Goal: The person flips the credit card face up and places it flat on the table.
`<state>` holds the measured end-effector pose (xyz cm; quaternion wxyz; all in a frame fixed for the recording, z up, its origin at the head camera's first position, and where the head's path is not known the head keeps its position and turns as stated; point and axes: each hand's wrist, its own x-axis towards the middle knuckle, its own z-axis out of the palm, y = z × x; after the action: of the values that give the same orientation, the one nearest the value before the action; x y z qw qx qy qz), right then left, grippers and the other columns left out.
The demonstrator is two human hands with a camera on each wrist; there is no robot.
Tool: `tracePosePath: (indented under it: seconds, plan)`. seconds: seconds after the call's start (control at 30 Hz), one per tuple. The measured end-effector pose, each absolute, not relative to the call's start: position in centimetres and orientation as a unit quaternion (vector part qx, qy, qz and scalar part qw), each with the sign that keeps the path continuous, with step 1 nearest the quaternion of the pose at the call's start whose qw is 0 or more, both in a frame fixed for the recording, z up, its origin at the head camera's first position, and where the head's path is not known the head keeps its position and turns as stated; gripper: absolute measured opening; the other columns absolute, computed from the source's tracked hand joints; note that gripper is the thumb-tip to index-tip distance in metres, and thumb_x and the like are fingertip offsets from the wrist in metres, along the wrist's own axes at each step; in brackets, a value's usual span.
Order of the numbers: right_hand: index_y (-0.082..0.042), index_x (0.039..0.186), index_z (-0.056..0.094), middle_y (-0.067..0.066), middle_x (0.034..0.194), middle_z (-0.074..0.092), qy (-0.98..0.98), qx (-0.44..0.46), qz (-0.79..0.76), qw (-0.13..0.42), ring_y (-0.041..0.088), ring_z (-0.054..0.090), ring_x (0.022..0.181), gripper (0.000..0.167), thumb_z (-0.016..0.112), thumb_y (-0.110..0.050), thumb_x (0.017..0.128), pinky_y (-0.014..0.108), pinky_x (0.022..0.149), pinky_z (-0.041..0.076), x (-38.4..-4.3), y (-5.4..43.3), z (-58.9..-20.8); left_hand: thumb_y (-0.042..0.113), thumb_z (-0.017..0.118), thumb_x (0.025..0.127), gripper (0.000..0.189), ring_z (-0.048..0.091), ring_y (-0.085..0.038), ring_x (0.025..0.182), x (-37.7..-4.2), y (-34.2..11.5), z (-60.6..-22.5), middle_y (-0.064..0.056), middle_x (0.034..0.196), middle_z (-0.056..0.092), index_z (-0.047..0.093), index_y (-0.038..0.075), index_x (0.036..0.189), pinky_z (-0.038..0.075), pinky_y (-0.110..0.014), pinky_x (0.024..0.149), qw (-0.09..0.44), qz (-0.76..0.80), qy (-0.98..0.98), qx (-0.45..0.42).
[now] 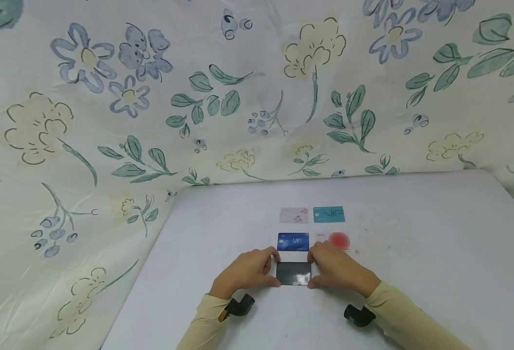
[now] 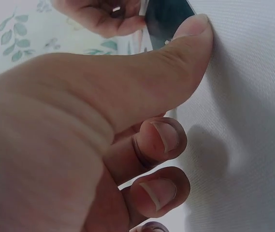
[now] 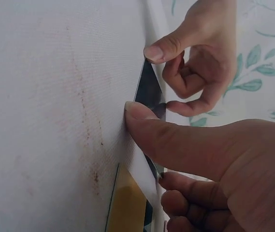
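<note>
A glossy black card lies between my two hands, close over the white table. My left hand holds its left side, thumb at the near corner and index finger at the far one. On the right side my right hand grips it the same way. Just beyond the black card is a blue VIP card. Beside that lies a pale card with a red circle, partly covered by my right fingers. A gold-coloured card shows below the right thumb in the right wrist view.
Farther back, a pale pink card and a teal VIP card lie side by side. The white tabletop has faint brownish marks at right. A flower-printed cloth hangs behind and at the left.
</note>
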<state>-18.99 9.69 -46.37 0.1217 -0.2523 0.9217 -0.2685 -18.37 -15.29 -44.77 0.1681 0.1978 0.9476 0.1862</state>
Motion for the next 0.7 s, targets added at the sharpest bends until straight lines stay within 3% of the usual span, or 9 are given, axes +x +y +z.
tracePosePath:
  seconds: [0.7]
  plan:
    - [-0.010, 0.106, 0.066, -0.002, 0.092, 0.059, 0.931, -0.246, -0.242, 0.120, 0.016, 0.050, 0.089, 0.055, 0.098, -0.033, 0.067, 0.036, 0.084, 0.048, -18.44, 9.02, -46.09, 0.034, 0.086, 0.084, 0.049, 0.043, -0.002, 0.063, -17.84, -16.09, -45.19, 0.010, 0.071, 0.048, 0.061, 0.014, 0.121, 0.034, -0.020, 0.058, 0.149, 0.182, 0.947, 0.219]
